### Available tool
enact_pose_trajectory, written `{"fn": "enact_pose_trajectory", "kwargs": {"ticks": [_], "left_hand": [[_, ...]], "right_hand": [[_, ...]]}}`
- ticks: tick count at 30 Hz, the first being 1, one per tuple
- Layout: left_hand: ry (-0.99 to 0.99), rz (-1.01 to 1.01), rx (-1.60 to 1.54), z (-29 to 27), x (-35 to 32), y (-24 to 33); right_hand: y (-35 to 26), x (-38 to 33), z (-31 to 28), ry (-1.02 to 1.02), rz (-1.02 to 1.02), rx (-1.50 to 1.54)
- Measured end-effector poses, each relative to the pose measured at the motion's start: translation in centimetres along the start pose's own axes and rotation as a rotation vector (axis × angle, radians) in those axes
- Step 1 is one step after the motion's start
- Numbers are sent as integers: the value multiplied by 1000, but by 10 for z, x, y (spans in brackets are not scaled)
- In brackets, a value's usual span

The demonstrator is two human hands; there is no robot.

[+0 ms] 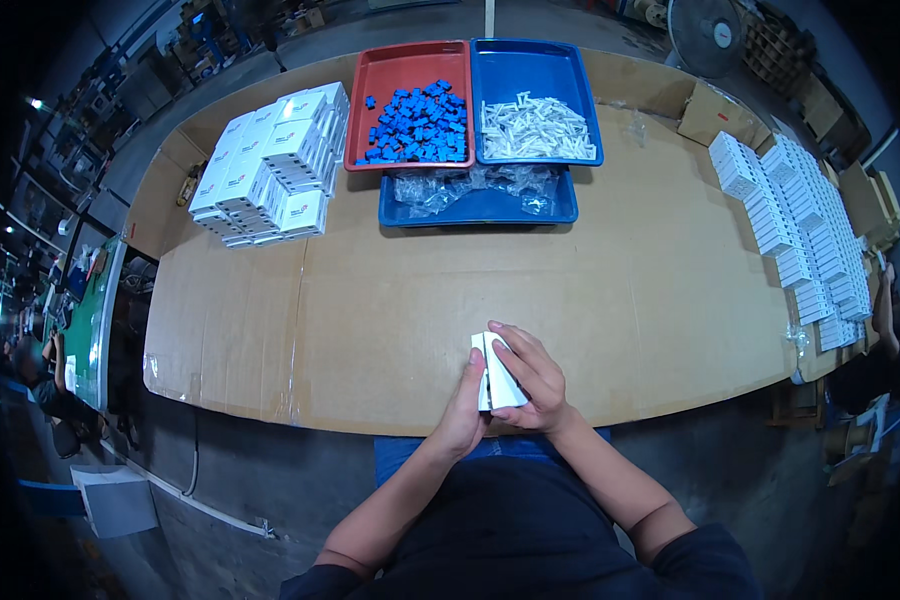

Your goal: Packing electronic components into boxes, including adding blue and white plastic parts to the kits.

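Close to the table's front edge, a small white box (504, 384) is between my two hands. A dark gap runs lengthwise between a narrow white strip on its left and the wider white face on its right. My left hand (459, 415) grips the left side, thumb pointing up along it. The right hand (541, 385) wraps round the right side, its fingers bent over the top. Both hands are closed on the box. Its underside and whatever is inside are hidden.
Beyond my hands stand a red tray (410, 55) of blue plastic pieces and a blue tray (530, 58) of slender white pieces. Beneath them, another blue tray (475, 217) holds clear plastic bags. White boxes (270, 165) are stacked left; more boxes (795, 220) line the right.
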State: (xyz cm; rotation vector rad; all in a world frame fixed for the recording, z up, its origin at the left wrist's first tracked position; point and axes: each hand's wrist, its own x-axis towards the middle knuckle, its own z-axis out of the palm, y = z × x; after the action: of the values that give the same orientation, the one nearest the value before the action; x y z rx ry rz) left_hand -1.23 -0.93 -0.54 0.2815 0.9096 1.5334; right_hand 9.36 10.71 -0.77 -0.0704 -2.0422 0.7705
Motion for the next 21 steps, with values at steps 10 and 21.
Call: {"fn": "enact_pose_trajectory", "kwargs": {"ticks": [10, 21], "left_hand": [[33, 525, 735, -5, 12, -14], [245, 330, 212, -18, 18, -3]], "right_hand": [[-10, 3, 10, 102, 515, 480], [-16, 2, -2, -303, 317, 60]]}}
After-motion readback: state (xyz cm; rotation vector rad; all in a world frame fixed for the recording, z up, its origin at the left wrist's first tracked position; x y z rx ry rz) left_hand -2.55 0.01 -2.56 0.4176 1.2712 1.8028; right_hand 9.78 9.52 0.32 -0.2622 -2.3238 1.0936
